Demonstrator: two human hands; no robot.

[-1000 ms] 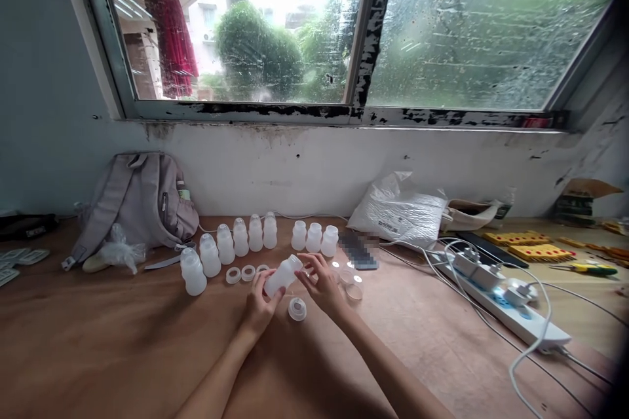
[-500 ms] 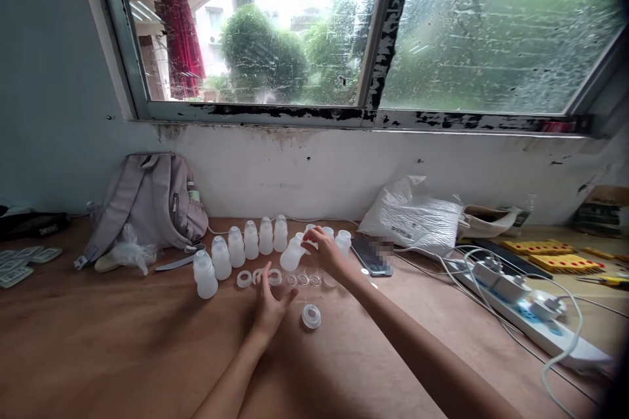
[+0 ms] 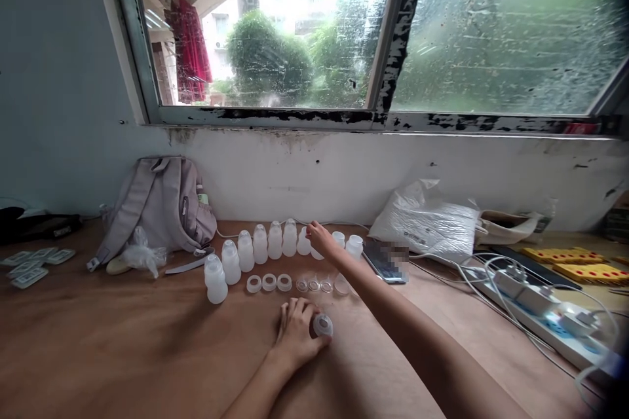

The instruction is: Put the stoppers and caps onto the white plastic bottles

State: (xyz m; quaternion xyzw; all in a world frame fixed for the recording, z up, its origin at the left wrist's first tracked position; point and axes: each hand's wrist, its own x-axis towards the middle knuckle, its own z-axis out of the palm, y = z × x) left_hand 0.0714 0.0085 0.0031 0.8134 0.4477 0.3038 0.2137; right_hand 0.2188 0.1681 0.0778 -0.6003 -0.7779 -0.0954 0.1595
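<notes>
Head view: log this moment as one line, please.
left hand: gripping small cap on table | right hand: at bottle row, hold unclear | rings: untouched

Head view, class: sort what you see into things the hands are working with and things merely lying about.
In hand:
left hand on small cap
right hand at bottle row
white rings

Lying about:
backpack
phone
plastic bag
power strip

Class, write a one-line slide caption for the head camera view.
Left hand grips a small white cap on the wooden table while right hand reaches the row of white bottles.
</notes>
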